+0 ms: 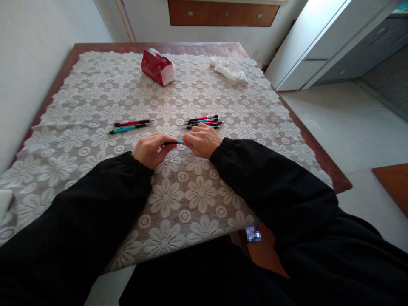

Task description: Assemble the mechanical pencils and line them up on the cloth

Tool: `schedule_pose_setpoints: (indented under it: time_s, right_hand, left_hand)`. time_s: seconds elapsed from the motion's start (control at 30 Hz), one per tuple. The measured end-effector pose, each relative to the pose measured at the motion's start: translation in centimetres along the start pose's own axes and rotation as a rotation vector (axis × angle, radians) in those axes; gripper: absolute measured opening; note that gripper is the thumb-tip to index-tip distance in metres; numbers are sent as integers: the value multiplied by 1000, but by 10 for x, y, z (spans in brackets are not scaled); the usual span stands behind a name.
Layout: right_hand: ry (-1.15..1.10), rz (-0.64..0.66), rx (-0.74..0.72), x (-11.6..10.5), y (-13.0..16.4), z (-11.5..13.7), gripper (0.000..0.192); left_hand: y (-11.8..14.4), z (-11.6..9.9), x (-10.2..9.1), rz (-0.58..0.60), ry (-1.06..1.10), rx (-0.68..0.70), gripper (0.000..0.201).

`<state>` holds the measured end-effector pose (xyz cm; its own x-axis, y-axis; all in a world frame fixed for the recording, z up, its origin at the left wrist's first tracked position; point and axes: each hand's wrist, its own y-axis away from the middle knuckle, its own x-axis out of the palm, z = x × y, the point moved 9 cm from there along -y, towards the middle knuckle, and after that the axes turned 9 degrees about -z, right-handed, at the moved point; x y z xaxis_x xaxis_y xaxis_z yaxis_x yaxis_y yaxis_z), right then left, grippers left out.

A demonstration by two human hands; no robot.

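Note:
Between my two hands is a blue and black pen (178, 143), held level just over the lace tablecloth (165, 197). My left hand (152, 148) pinches its black end, while the fingers of my right hand (201, 140) close on the blue end; most of the pen is hidden by fingers. Beyond my right hand lies a group of several pens, among them a red and black pen (202, 118). Past my left hand, a red pen (132, 123) and a blue pen (129, 128) lie side by side.
A red tissue packet (157, 67) stands toward the far side of the table, with a crumpled white plastic bag (228, 71) to its right. The wooden table edge (341, 180) shows at the right. Wooden drawers (225, 13) are on the far wall.

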<state>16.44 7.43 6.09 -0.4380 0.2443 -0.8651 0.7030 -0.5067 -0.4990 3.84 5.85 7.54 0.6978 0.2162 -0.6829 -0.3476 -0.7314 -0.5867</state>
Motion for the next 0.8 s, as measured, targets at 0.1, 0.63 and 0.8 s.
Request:
schedule_pose_setpoints:
  time_s: [0.1,0.63,0.8]
  right_hand:
    - [-26,-44,-10,-4,-1,1,51]
    - [-14,5,2,1,1,2,59]
    - [-27,-42,-17,-4,0,2,50]
  left_hand:
    - [-1,2,-4,-37,-19,-22,23]
    - [-1,0,0,-5,1,-13,23]
    - [-1,2,-5,-55,-17,-36,25]
